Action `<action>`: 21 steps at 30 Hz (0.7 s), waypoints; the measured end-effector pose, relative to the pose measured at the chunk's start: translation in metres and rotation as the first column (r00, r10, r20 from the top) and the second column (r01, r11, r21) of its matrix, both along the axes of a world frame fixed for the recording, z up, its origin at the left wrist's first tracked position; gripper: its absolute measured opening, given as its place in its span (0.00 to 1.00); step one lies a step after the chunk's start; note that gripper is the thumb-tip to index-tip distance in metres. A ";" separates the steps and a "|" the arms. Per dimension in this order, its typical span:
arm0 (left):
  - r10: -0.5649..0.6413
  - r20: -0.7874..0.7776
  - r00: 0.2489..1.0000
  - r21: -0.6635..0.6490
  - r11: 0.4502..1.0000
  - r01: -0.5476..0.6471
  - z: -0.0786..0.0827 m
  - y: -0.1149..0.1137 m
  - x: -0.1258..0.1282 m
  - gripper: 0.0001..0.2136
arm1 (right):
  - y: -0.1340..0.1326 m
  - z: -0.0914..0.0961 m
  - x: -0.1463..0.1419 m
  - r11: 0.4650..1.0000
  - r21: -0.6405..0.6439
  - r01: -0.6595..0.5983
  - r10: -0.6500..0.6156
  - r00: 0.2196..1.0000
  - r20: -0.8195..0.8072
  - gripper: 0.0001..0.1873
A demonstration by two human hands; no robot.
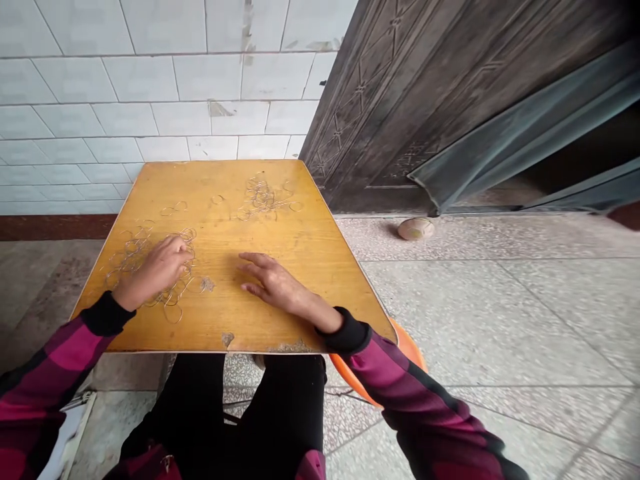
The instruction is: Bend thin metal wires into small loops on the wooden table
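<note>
My left hand (pixel 161 265) is over a loose pile of thin bent wire pieces (pixel 173 297) on the left of the table. Its fingers are curled in and pressed together, and whatever they pinch is hidden among the wires. My right hand (pixel 273 280) is over the middle of the table, palm down, fingers stretched and apart, with nothing in it. Beyond it, a second tangle of wire pieces (pixel 263 199) lies near the far right corner. Between the two piles are a curvy wire piece (pixel 175 208) and a small loop (pixel 218 199).
The yellow wooden table (pixel 295 240) has chipped patches along its near edge and stands against a white tiled wall (pixel 200 77). An orange stool (pixel 407 343) is partly under its right side. A dark carved door (pixel 380 100) and a roundish object (pixel 416 229) on the floor are to the right.
</note>
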State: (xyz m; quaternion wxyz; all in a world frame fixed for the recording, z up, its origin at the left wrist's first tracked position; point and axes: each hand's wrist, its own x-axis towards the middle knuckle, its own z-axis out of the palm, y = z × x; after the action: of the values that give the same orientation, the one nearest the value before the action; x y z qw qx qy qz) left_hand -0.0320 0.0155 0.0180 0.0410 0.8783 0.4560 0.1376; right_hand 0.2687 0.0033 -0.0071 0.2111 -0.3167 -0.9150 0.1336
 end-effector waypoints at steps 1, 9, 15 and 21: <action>0.017 -0.016 1.000 0.055 0.998 -0.016 -0.004 -0.001 0.004 0.11 | 0.001 0.001 -0.004 1.000 -0.012 0.003 -0.003 1.000 -0.012 0.20; 0.151 0.420 0.895 0.087 0.975 -0.205 0.020 0.005 0.004 0.08 | 0.014 0.006 -0.031 0.993 -0.117 0.017 -0.044 0.971 -0.233 0.17; 0.237 0.755 0.611 -0.126 0.968 -0.219 0.025 0.012 0.012 0.10 | 0.026 0.011 -0.065 0.944 -0.331 0.020 -0.210 0.810 -0.548 0.20; 0.111 0.704 0.702 -0.119 0.992 -0.037 0.015 0.005 0.026 0.09 | 0.035 0.003 -0.096 0.788 -0.578 -0.211 -0.327 0.651 -0.685 0.20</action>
State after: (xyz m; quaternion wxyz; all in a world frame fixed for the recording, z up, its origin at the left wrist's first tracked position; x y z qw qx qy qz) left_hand -0.0058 0.0208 0.0330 0.2494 0.7360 0.4461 0.4439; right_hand 0.1729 0.0381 -0.0045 0.4622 -0.3127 -0.6351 0.5341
